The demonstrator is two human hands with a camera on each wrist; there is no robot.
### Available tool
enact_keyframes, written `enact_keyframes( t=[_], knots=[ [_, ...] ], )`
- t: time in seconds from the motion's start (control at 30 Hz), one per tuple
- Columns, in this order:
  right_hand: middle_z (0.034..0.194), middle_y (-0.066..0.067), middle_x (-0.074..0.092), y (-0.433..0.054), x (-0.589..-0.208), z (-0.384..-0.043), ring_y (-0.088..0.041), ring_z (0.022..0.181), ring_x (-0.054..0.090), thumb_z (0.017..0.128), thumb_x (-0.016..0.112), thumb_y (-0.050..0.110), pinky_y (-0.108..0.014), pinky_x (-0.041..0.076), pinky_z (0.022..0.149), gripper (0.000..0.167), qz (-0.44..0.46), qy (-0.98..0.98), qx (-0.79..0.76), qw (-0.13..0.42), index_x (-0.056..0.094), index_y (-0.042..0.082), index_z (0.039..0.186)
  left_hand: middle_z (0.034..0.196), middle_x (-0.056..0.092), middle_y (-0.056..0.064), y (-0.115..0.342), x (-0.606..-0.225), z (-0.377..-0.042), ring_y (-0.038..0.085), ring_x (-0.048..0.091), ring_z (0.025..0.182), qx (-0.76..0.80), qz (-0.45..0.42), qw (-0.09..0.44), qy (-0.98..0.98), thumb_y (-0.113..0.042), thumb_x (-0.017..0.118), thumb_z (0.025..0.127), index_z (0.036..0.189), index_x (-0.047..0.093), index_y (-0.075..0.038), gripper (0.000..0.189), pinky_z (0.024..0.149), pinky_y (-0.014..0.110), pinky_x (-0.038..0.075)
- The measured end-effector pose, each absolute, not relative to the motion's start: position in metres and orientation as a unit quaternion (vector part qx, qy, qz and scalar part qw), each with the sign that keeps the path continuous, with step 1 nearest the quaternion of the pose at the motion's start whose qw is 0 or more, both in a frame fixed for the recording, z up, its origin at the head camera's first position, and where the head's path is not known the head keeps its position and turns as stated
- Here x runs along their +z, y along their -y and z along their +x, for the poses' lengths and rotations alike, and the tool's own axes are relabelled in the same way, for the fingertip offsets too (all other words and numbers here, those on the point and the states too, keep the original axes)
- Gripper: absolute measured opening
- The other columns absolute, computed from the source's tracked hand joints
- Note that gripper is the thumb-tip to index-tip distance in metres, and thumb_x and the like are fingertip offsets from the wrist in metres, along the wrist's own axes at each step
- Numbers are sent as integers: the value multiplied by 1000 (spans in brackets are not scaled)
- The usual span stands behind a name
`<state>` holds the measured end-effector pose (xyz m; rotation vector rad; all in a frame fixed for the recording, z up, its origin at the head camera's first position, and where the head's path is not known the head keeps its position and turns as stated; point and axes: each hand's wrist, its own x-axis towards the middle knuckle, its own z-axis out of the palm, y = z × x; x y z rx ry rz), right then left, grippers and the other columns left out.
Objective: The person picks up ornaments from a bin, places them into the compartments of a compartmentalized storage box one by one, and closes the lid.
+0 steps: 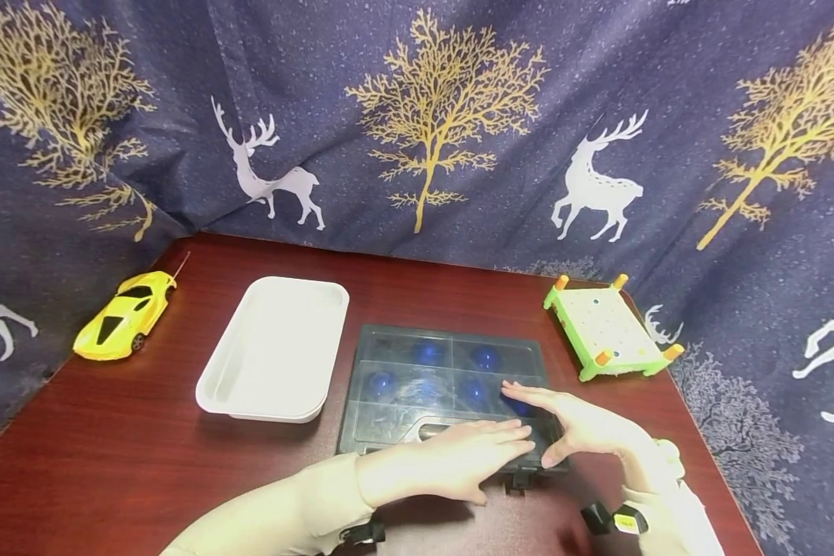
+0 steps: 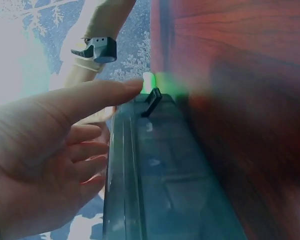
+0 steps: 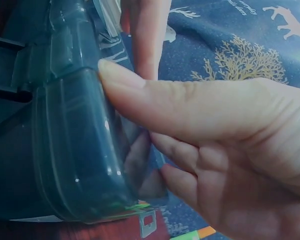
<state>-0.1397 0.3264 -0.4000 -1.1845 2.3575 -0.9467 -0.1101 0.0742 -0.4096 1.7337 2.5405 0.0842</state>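
A dark see-through compartment case (image 1: pixel 396 347) lies on the table with its lid down, and several blue balls (image 1: pixel 486 357) show through the lid. Over its front part stretches my left hand (image 1: pixel 452 463), fingers straight and close together. The left wrist view shows that thumb (image 2: pixel 105 95) extended near a black latch (image 2: pixel 151 102) that sticks out from the case's front. My right hand (image 1: pixel 584 425) is at the right front corner, fingers reaching over the lid. In the right wrist view its thumb (image 3: pixel 125 82) touches the case's edge. Another black latch (image 3: pixel 7 67) shows there.
Left of the case stands a white tray (image 1: pixel 211 398). A yellow toy car (image 1: pixel 128 316) is at the far left. Toward the back right lies a green and white toy table (image 1: pixel 608 328) with orange leg tips. A patterned dark blue cloth (image 1: pixel 361 201) hangs behind the table.
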Motion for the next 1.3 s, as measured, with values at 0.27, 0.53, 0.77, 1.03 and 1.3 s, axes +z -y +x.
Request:
enact_keyframes(
  t=[0.27, 0.53, 0.77, 1.03, 1.3],
  knots=[
    [155, -15, 38, -326, -399, -137, -3, 142, 29, 70, 86, 26, -28, 34, 110, 98, -393, -843, -322, 176, 35, 6, 151, 155, 40, -3, -94, -416, -111, 7, 32, 144, 134, 537, 97, -827, -27, 89, 70, 145, 47, -19, 86, 109, 24, 39],
    [155, -13, 38, -328, -403, -139, -5, 143, 30, 69, 85, 25, -22, 29, 112, 98, -409, -832, -334, 169, 35, 7, 151, 145, 46, -1, -99, -421, -111, 12, 42, 137, 143, 529, 50, -835, -26, 92, 65, 136, 51, -12, 83, 112, 22, 35],
    [154, -17, 38, -329, -404, -140, -1, 143, 28, 69, 85, 28, -18, 27, 113, 97, -400, -829, -347, 178, 36, 5, 150, 131, 48, -1, -110, -432, -111, 15, 43, 127, 147, 514, -2, -845, -17, 94, 58, 126, 50, -13, 81, 109, 27, 38],
    [154, -17, 38, -329, -408, -139, -1, 143, 27, 68, 85, 21, -13, 22, 112, 96, -411, -823, -355, 167, 37, 2, 148, 125, 49, -4, -118, -439, -104, 12, 45, 120, 146, 474, -59, -866, -7, 86, 61, 120, 50, -17, 70, 99, 24, 42],
    [153, -20, 38, -329, -408, -139, 0, 143, 27, 69, 84, 22, -11, 22, 111, 93, -406, -823, -359, 167, 38, 1, 148, 125, 48, -5, -118, -442, -105, 12, 43, 121, 151, 475, -70, -864, -15, 91, 58, 121, 48, -18, 76, 98, 24, 42]
  ],
)
